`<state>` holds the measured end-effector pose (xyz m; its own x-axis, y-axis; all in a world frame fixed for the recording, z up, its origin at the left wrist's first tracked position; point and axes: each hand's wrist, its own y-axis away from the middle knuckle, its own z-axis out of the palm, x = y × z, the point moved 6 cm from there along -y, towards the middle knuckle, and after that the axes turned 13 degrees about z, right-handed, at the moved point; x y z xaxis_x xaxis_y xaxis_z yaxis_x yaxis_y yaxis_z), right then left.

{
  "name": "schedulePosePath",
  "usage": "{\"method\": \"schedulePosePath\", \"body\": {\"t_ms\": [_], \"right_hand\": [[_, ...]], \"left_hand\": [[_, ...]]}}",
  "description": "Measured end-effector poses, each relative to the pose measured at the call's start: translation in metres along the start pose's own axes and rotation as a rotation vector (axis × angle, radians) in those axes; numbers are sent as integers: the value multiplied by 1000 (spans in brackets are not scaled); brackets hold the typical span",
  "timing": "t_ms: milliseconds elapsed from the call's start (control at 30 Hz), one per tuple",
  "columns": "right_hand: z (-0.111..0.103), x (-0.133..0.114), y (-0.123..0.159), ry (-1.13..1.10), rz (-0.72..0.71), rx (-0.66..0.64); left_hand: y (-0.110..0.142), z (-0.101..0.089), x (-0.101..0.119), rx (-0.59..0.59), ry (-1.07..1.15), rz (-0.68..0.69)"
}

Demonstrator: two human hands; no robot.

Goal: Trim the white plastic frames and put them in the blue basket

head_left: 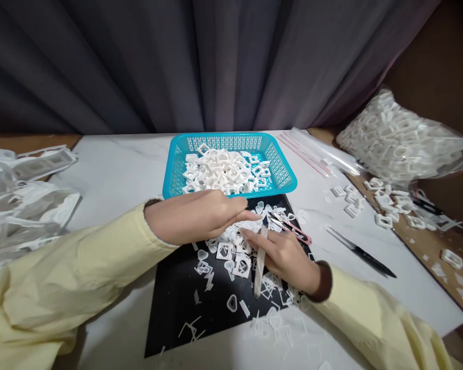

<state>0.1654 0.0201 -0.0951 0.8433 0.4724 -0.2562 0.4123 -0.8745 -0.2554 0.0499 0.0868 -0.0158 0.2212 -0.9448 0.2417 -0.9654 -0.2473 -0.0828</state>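
My left hand (206,213) reaches across the pile of small white plastic pieces (235,234), its fingers stretched out to the right and nothing visible in its grasp. Facing it, my right hand (287,257) has a slim pale stick-like tool (260,267) between its fingers; the tool's kind is unclear. Its index finger points left into the pile. Under both hands lies a black mat (173,308), strewn with square frames, rounded triangles and thin offcuts. Pink-handled scissors (299,232) lie just behind my right hand. Part of the pile is hidden by my fingers.
A blue basket (289,180) of white frames stands behind the mat. Tweezers (364,254) with black handles lie to the right. Clear plastic bags (320,149), a full bag of white pieces (401,136) and loose pieces sit at right. White part sheets (31,205) are heaped at left.
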Motion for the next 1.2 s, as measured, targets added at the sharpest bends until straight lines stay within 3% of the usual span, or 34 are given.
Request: {"method": "schedulePosePath", "body": {"t_ms": [267, 400, 567, 800, 1200], "right_hand": [[0, -3, -5, 1, 10, -6], [-3, 3, -2, -88, 53, 63], [-7, 9, -4, -213, 163, 98], [6, 13, -5, -203, 267, 88], [7, 14, -3, -268, 336, 112]], "left_hand": [[1, 10, -10, -199, 125, -108], [1, 19, -13, -249, 223, -47], [-1, 27, -13, -265, 101, -9], [-5, 42, -10, -259, -69, 44], [-4, 47, -10, -158, -153, -118]]}}
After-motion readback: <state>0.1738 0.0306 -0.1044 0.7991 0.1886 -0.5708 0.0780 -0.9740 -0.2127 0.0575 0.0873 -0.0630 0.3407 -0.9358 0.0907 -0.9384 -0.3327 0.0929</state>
